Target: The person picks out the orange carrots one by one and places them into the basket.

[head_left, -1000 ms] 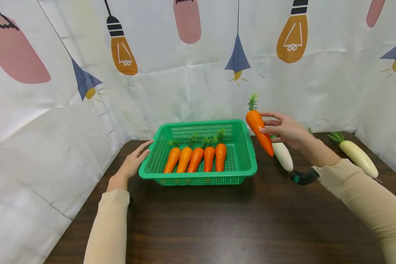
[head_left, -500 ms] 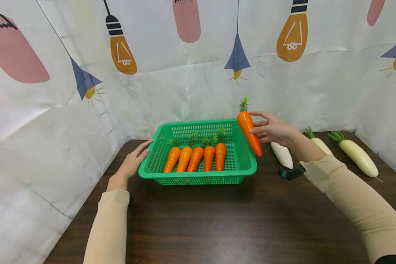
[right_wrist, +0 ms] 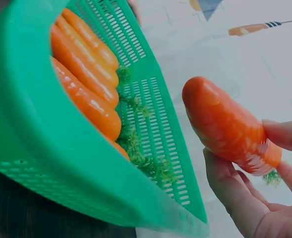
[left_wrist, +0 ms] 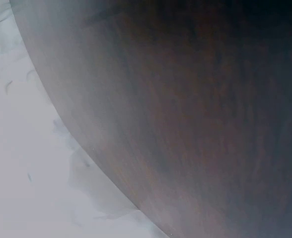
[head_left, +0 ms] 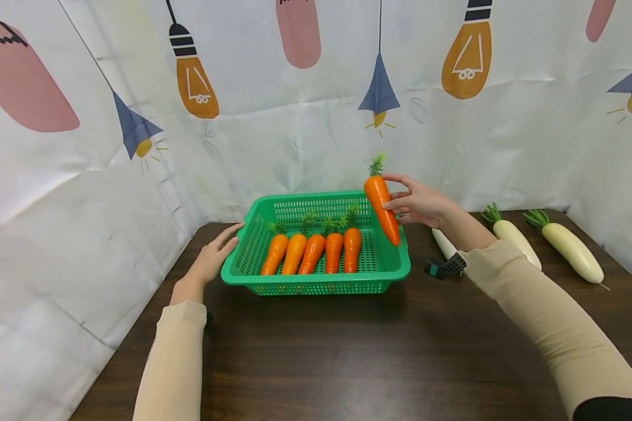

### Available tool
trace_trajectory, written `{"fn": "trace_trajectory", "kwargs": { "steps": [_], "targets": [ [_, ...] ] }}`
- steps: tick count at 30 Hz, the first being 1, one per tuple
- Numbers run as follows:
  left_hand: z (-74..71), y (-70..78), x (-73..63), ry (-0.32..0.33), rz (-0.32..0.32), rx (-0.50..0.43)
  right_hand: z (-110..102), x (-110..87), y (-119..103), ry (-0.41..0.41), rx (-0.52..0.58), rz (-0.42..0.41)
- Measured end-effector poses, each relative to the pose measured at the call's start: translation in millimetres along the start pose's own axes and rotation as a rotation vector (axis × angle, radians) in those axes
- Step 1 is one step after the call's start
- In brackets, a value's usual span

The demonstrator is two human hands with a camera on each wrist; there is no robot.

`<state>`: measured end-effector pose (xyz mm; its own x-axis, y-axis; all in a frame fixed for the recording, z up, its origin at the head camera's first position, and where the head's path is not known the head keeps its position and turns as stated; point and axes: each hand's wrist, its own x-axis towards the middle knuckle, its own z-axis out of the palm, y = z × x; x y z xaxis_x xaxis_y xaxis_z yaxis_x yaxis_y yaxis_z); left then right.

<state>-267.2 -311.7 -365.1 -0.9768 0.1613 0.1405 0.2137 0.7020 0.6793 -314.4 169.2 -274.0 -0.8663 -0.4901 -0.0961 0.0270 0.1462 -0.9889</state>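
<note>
A carrot (head_left: 381, 204) with a green leafy top is pinched between the thumb and fingers of my right hand (head_left: 418, 202), tip down, over the right side of a green basket (head_left: 316, 279). The right wrist view shows the carrot (right_wrist: 230, 126) apart from the rim. Several carrots (head_left: 313, 255) lie side by side in the basket, leaves toward the far wall. My left hand (head_left: 210, 257) rests at the basket's left rim with its fingers extended. In the left wrist view only a sliver of a finger shows.
Right of the basket on the dark table (head_left: 316, 351) lie several white radishes, among them one partly behind my right wrist (head_left: 445, 242), one in the middle (head_left: 517, 242) and one farther right (head_left: 573, 252). A patterned white cloth (head_left: 316, 134) hangs behind.
My right hand has moved left with the carrot, from beyond the basket's right rim to over its right side. The left hand and the basket have stayed in place.
</note>
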Motion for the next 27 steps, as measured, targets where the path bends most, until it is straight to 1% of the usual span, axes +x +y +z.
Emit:
{"fn": "trace_trajectory", "kwargs": {
  "steps": [6, 15, 24, 27],
  "targets": [
    [0.1, -0.7, -0.2, -0.006, -0.002, -0.014, 7.4, 10.5, -1.7, 0.015, -0.006, 0.029],
    [0.6, -1.6, 0.7, -0.01, -0.001, -0.017, 21.2, 26.3, 2.1, -0.008, -0.041, 0.017],
    [-0.4, -2.4, 0.5, -0.008, 0.002, -0.029, 31.2, 36.4, -2.6, 0.016, -0.005, 0.042],
    [-0.5, -2.2, 0.4, -0.01, 0.0, -0.032, 33.0, 41.1, -1.7, 0.003, -0.007, 0.044]
  ]
}}
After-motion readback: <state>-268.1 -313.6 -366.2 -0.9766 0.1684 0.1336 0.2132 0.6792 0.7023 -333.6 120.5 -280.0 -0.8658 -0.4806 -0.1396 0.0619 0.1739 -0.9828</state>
